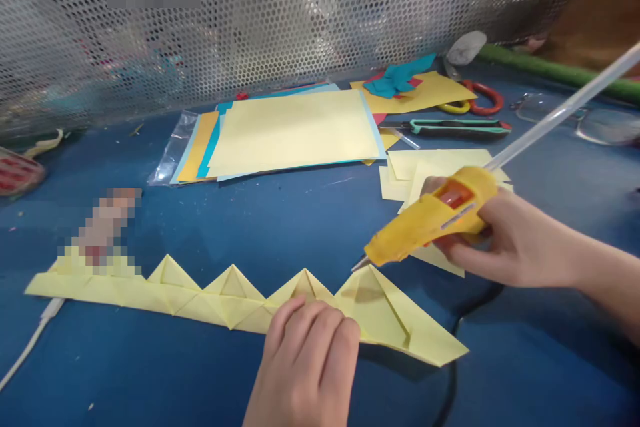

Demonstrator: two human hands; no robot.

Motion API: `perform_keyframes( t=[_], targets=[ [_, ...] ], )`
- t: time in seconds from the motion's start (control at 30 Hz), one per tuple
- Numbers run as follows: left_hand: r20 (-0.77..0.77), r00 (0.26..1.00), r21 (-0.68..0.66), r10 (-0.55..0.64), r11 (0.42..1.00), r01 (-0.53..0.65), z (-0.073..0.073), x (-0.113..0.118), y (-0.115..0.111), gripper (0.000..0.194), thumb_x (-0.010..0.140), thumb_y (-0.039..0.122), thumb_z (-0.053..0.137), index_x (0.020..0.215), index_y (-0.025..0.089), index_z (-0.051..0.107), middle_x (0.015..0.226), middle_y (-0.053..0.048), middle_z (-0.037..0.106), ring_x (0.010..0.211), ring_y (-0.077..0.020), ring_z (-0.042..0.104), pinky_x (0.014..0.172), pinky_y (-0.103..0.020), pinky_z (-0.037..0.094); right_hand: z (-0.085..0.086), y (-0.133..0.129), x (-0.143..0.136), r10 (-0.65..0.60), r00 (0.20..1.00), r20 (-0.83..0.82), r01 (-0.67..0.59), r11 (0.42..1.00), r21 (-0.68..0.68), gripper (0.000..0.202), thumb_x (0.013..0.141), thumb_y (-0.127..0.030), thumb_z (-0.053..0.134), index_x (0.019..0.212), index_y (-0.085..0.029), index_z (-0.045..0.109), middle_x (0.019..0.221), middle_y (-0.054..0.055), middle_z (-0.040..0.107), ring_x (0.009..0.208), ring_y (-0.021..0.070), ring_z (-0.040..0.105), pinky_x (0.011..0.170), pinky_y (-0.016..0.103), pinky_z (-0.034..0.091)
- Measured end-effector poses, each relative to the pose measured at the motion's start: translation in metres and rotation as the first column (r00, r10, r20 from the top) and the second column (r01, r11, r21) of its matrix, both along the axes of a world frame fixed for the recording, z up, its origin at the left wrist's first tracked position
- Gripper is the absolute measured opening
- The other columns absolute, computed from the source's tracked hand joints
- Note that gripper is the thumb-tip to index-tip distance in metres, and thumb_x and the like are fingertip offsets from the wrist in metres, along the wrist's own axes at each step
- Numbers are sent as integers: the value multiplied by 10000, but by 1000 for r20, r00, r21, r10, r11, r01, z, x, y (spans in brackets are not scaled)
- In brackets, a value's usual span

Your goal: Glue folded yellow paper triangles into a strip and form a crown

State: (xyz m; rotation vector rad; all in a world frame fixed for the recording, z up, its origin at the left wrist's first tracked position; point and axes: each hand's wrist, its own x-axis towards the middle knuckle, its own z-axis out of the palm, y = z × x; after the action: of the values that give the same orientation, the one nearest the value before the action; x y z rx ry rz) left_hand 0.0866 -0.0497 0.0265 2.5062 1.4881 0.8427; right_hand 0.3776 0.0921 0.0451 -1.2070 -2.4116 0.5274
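Observation:
A long strip of folded pale yellow paper [220, 303] with a row of triangular points lies across the blue table. My left hand [313, 353] is closed over its lower edge near the right end, fingers bent on the paper. My right hand [515, 240] is wrapped round a yellow glue gun [430, 217], with a long clear glue stick [565, 110] sticking out of its back. The gun's metal nozzle is at the tip of the rightmost triangle; whether it touches the paper I cannot tell. Some of the fingers on the gun's underside are hidden.
Coloured sheets [295, 130] are stacked at the back, beside a green-edged utility knife [460, 128] and red-and-yellow scissors [485, 99]. Loose yellow papers [400, 180] lie behind the gun. Eyeglasses [605, 123] rest at right. A dark cord [453, 380] and white cable [30, 347] cross the table.

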Motion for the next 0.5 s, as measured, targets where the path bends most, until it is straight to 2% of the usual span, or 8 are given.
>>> perform_keyframes(
  t=[0.07, 0.17, 0.3, 0.4, 0.5],
  targets=[
    [-30, 999, 28, -40, 999, 41, -1, -3, 2, 289, 1036, -38, 484, 1122, 181, 653, 1030, -10, 746, 1033, -171, 721, 1166, -344, 485, 3, -4, -10, 121, 992, -45, -121, 993, 7, 126, 894, -349, 593, 822, -255, 635, 721, -17, 628, 550, 124, 595, 496, 247, 504],
    [-70, 994, 58, -86, 994, 90, -2, -7, 5, 272, 1012, -45, 520, 1121, 164, 657, 1008, -18, 733, 1035, -154, 731, 1225, -334, 480, 7, -6, -23, 201, 976, -87, -199, 979, 36, 162, 927, -355, 693, 853, -255, 590, 760, -32, 606, 571, 110, 598, 506, 226, 492],
    [-91, 991, 38, -93, 995, 97, -1, -7, 6, 235, 1020, -32, 536, 1105, 154, 652, 977, -27, 720, 1037, -155, 749, 1249, -399, 480, 4, -5, -29, 213, 972, -96, -208, 976, 60, 227, 966, -353, 681, 827, -251, 534, 739, -42, 560, 544, 109, 563, 476, 225, 450],
    [-99, 991, 19, -86, 996, 89, 2, -4, 5, 222, 1028, -29, 526, 1050, 160, 641, 952, -25, 711, 1031, -149, 755, 1258, -412, 465, -1, -5, -27, 210, 976, -59, -205, 975, 81, 229, 931, -276, 657, 779, -251, 486, 720, -43, 523, 544, 118, 531, 473, 235, 400],
    [-102, 992, 22, -71, 997, 74, 2, -3, 5, 240, 1018, -45, 517, 1021, 164, 636, 938, -22, 710, 1029, -137, 756, 1273, -394, 443, -7, -7, -25, 214, 976, -35, -209, 972, 104, 238, 902, -277, 675, 791, -253, 466, 726, -44, 517, 545, 123, 504, 479, 245, 351]
  ],
)
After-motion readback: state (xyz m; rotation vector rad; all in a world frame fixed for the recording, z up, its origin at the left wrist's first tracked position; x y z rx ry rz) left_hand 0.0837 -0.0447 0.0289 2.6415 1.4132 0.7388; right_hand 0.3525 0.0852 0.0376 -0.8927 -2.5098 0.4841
